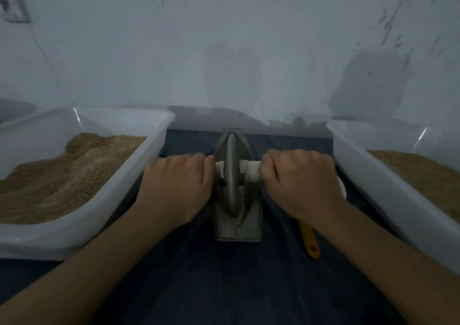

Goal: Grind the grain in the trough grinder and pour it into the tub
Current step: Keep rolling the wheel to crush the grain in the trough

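Left hand (178, 182) and right hand (300, 177) each grip the wheel's (231, 175) white axle (250, 169) in the grinder (237, 222), between two grain tubs (154, 150).

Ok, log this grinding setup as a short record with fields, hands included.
grinder: grey metal trough grinder on dark cloth, disc wheel upright in it
left hand: grips the wheel's axle handle
right hand: grips white-wrapped axle handle
left tub: white plastic tub, heaped tan grain
right tub: white plastic tub, tan grain
extra: yellow handle beside grinder
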`<action>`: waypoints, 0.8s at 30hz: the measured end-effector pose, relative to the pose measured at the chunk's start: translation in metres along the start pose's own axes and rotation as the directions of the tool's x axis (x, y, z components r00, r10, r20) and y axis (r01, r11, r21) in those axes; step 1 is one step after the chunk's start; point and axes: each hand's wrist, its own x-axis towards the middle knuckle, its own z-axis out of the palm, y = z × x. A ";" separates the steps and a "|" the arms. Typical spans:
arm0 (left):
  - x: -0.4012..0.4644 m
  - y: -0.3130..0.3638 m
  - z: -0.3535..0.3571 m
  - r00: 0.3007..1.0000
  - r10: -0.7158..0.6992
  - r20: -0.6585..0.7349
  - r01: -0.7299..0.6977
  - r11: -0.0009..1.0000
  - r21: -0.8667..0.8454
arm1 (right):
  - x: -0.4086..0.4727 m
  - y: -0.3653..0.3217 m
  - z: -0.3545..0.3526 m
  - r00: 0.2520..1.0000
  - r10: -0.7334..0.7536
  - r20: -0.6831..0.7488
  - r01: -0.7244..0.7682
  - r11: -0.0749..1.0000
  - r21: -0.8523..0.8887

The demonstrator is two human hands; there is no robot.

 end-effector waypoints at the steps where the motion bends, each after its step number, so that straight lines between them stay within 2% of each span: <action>1: 0.004 -0.002 0.004 1.000 0.006 0.014 -0.006 1.000 0.008 | 0.007 0.000 0.004 0.999 -0.027 0.028 0.028 0.999 -0.039; 3: 0.020 -0.005 0.016 0.999 -0.022 0.041 0.021 0.999 0.035 | 0.021 0.003 0.022 0.980 -0.044 0.194 0.061 0.995 -0.084; 4: 0.032 -0.005 0.023 0.997 -0.051 0.061 0.047 0.997 0.056 | 0.028 0.006 0.036 0.960 -0.035 0.279 0.050 0.998 -0.049; 6: 0.067 -0.006 0.039 0.983 -0.153 0.103 0.148 0.988 0.052 | 0.051 0.020 0.064 0.914 0.091 0.396 -0.089 0.996 -0.025; 8: 0.106 -0.012 0.053 0.947 -0.273 0.171 0.276 0.961 0.005 | 0.073 0.030 0.082 0.826 0.190 0.530 -0.182 0.981 -0.069; 10: 0.130 -0.018 0.062 0.923 -0.295 0.248 0.304 0.953 0.005 | 0.085 0.035 0.092 0.791 0.168 0.588 -0.155 0.985 -0.073; 12: 0.138 -0.018 0.063 0.921 -0.302 0.246 0.308 0.951 0.012 | 0.085 0.038 0.093 0.777 0.151 0.612 -0.141 0.988 -0.065; 14: 0.128 -0.017 0.062 0.935 -0.275 0.225 0.277 0.961 0.023 | 0.078 0.034 0.088 0.778 0.172 0.604 -0.163 0.984 -0.070; 17: 0.097 -0.011 0.049 0.963 -0.216 0.159 0.220 0.976 -0.005 | 0.063 0.020 0.068 0.803 0.262 0.536 -0.306 0.952 -0.006; 18: 0.083 -0.008 0.043 0.970 -0.204 0.135 0.207 0.978 -0.013 | 0.056 0.016 0.057 0.818 0.229 0.527 -0.255 0.967 -0.025; 21: 0.036 0.000 0.023 0.990 -0.127 0.059 0.127 0.992 -0.004 | 0.031 0.001 0.020 0.902 0.012 0.431 0.019 0.997 -0.068; 22: 0.021 0.001 0.015 0.993 -0.113 0.039 0.114 0.993 -0.016 | 0.022 -0.003 0.009 0.931 -0.046 0.361 0.078 0.994 -0.075; 24: -0.001 0.002 0.003 0.994 -0.111 0.014 0.111 0.993 -0.046 | 0.005 -0.010 -0.007 0.983 -0.071 0.168 0.086 0.993 -0.083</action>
